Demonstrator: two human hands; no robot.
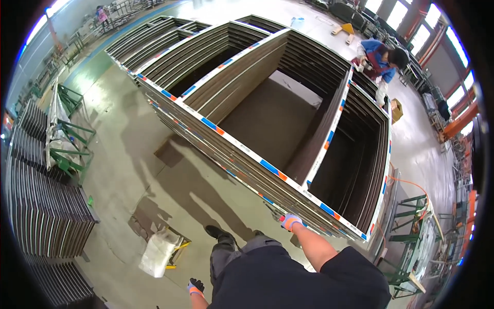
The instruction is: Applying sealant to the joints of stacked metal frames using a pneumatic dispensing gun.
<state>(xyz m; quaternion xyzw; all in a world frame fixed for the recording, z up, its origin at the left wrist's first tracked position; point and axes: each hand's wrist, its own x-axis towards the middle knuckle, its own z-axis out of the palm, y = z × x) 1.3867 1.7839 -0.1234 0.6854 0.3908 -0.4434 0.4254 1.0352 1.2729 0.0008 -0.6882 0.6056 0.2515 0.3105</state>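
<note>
A tall stack of dark window frames [242, 149] with white, blue and red strips along its top edges stands in front of me. My right hand [292, 222], in a grey-purple glove with an orange cuff, is at the near side of the stack. It is closed on a slim dark tool [272, 208] with a red part; its exact kind is too small to tell. My left hand [195, 286], gloved with dark fingertips, hangs low by my side, away from the stack. Its fingers look loosely apart, with nothing visible in them.
A co-worker [381, 62] in blue bends at the stack's far right corner, near a cardboard box [396, 110]. A low yellow stand [177, 252] with white wrapping is by my feet. More frames [46, 206] stand at left. Green trestles [411, 221] and an orange hose [411, 183] are at right.
</note>
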